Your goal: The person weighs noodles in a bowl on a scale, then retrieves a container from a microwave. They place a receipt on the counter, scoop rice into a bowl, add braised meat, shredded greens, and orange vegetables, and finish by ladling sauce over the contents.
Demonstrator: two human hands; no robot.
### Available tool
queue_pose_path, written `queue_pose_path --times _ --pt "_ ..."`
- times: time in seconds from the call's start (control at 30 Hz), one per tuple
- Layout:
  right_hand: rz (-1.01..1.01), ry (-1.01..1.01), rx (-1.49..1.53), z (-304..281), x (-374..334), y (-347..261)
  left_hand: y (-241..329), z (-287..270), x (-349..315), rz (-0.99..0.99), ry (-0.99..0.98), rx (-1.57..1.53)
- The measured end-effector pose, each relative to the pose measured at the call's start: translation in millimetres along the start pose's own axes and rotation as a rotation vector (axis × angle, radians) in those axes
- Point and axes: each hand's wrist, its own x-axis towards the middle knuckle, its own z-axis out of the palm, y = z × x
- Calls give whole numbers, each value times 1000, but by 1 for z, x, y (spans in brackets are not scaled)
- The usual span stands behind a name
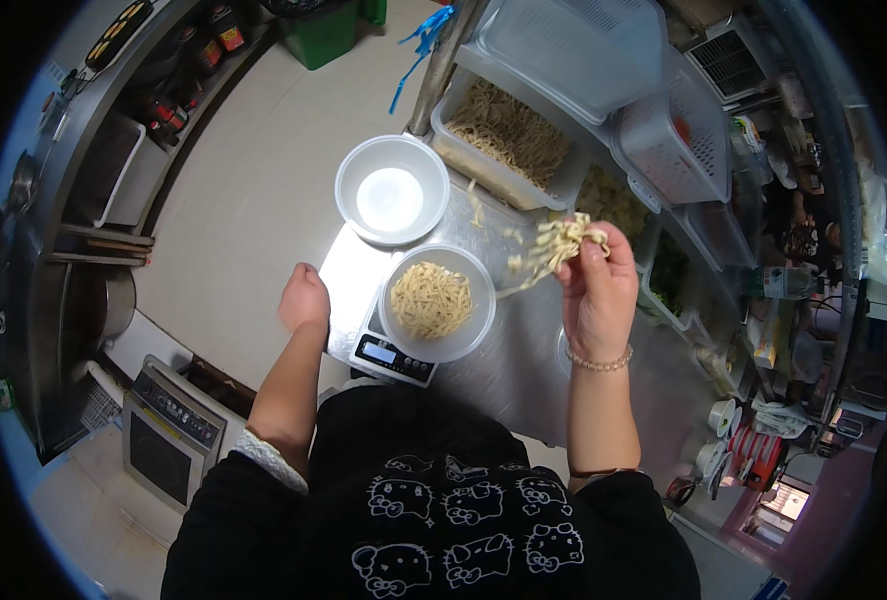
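My right hand (601, 290), with a beaded bracelet at the wrist, is raised over the steel table and closed on a bunch of pale flat noodles (562, 243). Loose strands hang from it toward the left. A clear round tub (486, 318) holding a heap of noodles (432, 302) stands on a digital scale (394, 358). Off the table's left edge is my left hand (305, 298), its fingers curled in and nothing visible in it. Beyond the scale stands a second round tub (344, 190) with nothing inside.
At the far right of the table, a large clear bin (444, 130) holds more noodles (509, 130). Stray strands (477, 205) lie on the steel table (509, 345). Lidded bins, one a perforated basket (676, 130), line the right side. A green waste bin (324, 38) stands on the floor.
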Motion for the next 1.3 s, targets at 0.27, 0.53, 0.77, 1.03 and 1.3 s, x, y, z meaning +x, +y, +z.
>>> queue_pose_path --times 0.27,0.53,0.77,1.03,1.3 --pt "363 -181 -659 5 -37 55 -4 2 1 -5 2 -28" --pt "318 -160 -853 -9 -42 52 -3 1 -1 -36 -27 -23" --pt "387 -186 -803 -10 -48 60 -1 0 -1 23 8 20" --pt "347 -160 -717 -15 -49 65 -2 0 -1 42 -4 12" --pt "407 -138 -668 -22 -70 61 -33 30 15 105 27 -96"
